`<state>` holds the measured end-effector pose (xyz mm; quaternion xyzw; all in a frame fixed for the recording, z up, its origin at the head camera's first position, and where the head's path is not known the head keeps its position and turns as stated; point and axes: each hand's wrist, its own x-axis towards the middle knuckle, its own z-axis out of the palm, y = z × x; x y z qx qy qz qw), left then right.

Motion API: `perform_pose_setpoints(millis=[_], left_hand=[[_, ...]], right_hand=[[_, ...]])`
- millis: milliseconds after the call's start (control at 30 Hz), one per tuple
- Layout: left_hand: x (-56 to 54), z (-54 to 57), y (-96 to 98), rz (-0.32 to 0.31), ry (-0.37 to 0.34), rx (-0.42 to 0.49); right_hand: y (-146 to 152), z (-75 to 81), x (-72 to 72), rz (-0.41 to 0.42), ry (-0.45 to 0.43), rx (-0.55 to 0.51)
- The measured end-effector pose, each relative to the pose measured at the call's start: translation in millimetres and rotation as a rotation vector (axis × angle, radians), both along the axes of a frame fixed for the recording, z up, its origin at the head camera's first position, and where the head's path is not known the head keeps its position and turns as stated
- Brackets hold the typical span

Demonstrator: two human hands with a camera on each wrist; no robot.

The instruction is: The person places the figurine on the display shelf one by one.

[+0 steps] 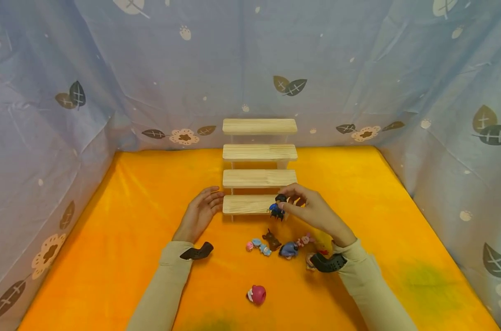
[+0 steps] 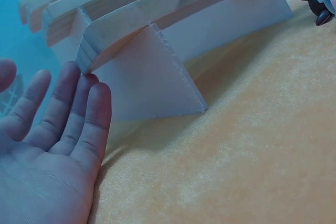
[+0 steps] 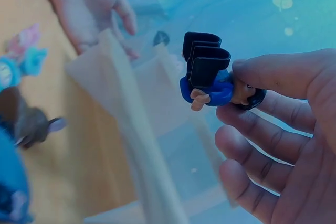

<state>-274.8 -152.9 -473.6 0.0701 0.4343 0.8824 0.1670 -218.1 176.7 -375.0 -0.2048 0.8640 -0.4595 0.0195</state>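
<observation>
My right hand (image 1: 312,209) pinches a small toy figurine (image 1: 276,209) between thumb and fingers, over the right end of the lowest step of a wooden stepped shelf (image 1: 248,204). In the right wrist view the figurine (image 3: 210,85) has black hair, a blue top and black bent legs, and lies sideways in the grip. At the shelf's left end is my left hand (image 1: 198,212), its fingers extended and holding nothing. The left wrist view shows its fingertips (image 2: 98,95) at the corner of the front board (image 2: 113,32); whether they press on it I cannot tell.
In front of the shelf several toy figures lie on the orange cloth (image 1: 122,220): a brown one (image 1: 271,239), a blue-grey one (image 1: 289,249), a pink one (image 1: 305,240) and a yellow one (image 1: 324,242) partly behind my right wrist. Nearer lies a magenta toy (image 1: 258,294). Patterned curtains (image 1: 242,59) surround the surface.
</observation>
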Motion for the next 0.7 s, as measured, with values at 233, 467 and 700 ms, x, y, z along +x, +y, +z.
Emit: perform_pose_setpoints(millis=[233,467,700], left_hand=[[-1.0,-2.4,1.3,0.006,-0.001,-0.009],[0.4,-4.1,3.5,-0.011,-0.017,-0.012],[1.2,0.0,0.5,-0.01,0.007,-0.033]], right_hand=[[-6,12.7,-6.5,-0.017,0.029,-0.025],[1,13.1,-8.4,-0.04,0.018,-0.02],[12,17.1,-9.7,-0.076,0.052,0.006]])
